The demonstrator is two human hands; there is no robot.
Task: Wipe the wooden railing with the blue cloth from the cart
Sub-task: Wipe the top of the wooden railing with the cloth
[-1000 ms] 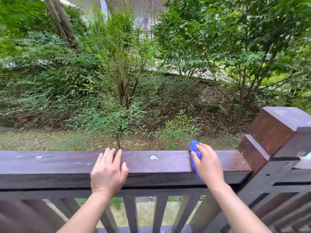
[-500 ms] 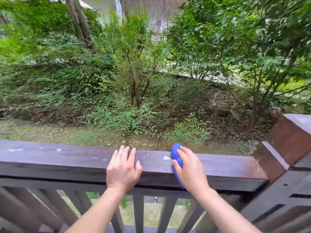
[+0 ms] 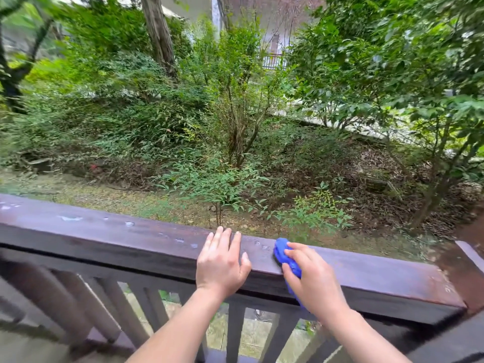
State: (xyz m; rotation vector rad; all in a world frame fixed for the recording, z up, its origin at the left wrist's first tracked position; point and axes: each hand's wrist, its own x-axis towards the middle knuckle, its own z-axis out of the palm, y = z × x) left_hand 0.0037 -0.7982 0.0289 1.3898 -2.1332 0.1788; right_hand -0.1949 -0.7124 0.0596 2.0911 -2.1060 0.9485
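Note:
A dark brown wooden railing [image 3: 110, 235] runs across the lower view, sloping down to the right, with pale spots on its top to the left. My right hand [image 3: 315, 280] presses a bunched blue cloth [image 3: 282, 254] onto the rail's top and front edge. Most of the cloth is hidden under the palm. My left hand [image 3: 221, 260] rests flat on the rail just left of the cloth, fingers spread, holding nothing. The cart is out of view.
Vertical balusters [image 3: 235, 334] stand below the rail. A thick post [image 3: 471, 260] ends the rail at the far right. Beyond the rail lie shrubs [image 3: 235, 132], a leaf-strewn slope and a tree trunk [image 3: 158, 35].
My right hand has slid the cloth leftward along the rail, away from the post. My left hand has also shifted left along the rail, and the view has panned left.

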